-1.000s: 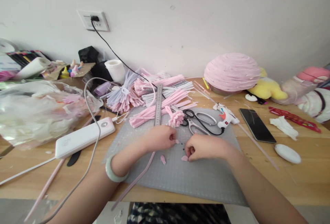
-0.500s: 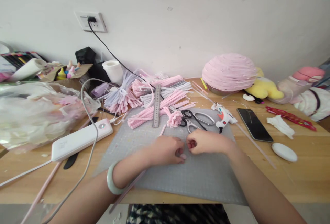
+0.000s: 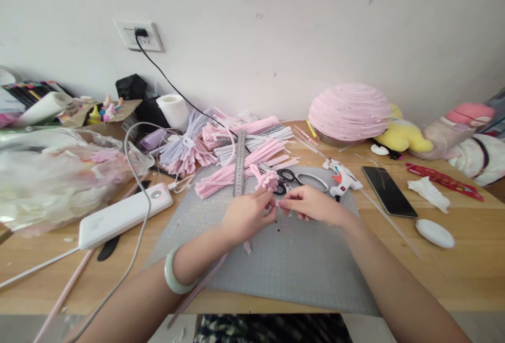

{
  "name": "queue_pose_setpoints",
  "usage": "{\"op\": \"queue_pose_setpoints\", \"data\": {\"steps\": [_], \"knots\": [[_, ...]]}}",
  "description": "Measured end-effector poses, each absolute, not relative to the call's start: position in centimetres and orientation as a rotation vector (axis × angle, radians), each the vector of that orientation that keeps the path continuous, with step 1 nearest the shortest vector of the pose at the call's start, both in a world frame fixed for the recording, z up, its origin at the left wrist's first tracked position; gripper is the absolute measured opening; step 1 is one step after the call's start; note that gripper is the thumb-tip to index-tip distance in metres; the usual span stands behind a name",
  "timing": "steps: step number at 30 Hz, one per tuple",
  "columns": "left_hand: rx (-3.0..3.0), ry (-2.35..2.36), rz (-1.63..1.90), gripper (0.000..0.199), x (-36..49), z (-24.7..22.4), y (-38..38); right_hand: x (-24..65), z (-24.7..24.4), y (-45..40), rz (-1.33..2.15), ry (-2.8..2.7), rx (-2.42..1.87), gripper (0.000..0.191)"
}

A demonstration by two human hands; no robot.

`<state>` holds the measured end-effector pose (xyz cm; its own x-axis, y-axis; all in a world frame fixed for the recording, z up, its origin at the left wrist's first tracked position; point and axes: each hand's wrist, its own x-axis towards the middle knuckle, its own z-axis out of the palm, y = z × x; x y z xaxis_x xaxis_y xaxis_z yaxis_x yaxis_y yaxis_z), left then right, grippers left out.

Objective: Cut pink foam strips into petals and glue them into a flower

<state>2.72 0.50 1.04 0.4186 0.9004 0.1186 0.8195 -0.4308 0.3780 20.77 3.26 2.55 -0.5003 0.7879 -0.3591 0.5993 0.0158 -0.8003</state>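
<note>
My left hand [image 3: 248, 215], with a pale green bangle [image 3: 173, 272] on its wrist, is closed in a pinch over the grey cutting mat [image 3: 300, 269]. My right hand [image 3: 311, 206] pinches as well, its fingertips almost meeting those of the left. What lies between the fingertips is too small to make out. Below my left hand shows the end of a pink fuzzy stem [image 3: 247, 247]; its other end is hidden. Just beyond the hands lie a curled pink bunch of fuzzy stems [image 3: 266, 179] and black-handled scissors [image 3: 289, 175], partly covered by my right hand.
Bundles of pink pipe cleaners [image 3: 221, 180] and a steel ruler [image 3: 239, 164] lie at the back. A glue gun [image 3: 344, 179], a phone [image 3: 389, 190] and a white oval case [image 3: 435, 232] are to the right. A white power bank [image 3: 126, 219] with a cable sits left.
Both hands have moved up the mat toward the curled pink bunch, and their fingertips have come closer together. The pink stem end now shows below my left hand.
</note>
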Motion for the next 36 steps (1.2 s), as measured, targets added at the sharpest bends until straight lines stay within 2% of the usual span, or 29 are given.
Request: {"op": "queue_pose_setpoints", "data": {"steps": [4,8,14,20,26,33,36], "knots": [[2.402,1.470,0.555,0.017,2.5,0.9,0.5,20.5,2.4,3.3,1.550,-1.954,-1.353,0.031],[2.096,1.291,0.709,0.019,2.4,0.8,1.1,20.4,2.8,3.2,1.600,-1.875,-1.285,0.027],[1.480,0.973,0.677,0.027,2.2,1.2,2.0,20.4,2.9,3.1,1.490,-1.925,-1.250,0.025],[1.363,0.919,0.639,0.024,2.0,1.2,2.0,20.1,2.6,2.9,1.482,-1.970,-1.257,0.020],[1.606,1.014,0.701,0.021,2.0,1.4,1.6,19.6,2.2,2.6,1.589,-1.824,-1.279,0.018],[2.468,1.108,0.777,0.019,2.0,1.2,0.8,18.4,1.9,2.4,1.757,-1.425,-1.380,0.015],[2.623,1.082,0.787,0.020,1.8,1.1,0.8,18.3,1.9,2.4,1.867,-1.318,-1.334,0.018]]}}
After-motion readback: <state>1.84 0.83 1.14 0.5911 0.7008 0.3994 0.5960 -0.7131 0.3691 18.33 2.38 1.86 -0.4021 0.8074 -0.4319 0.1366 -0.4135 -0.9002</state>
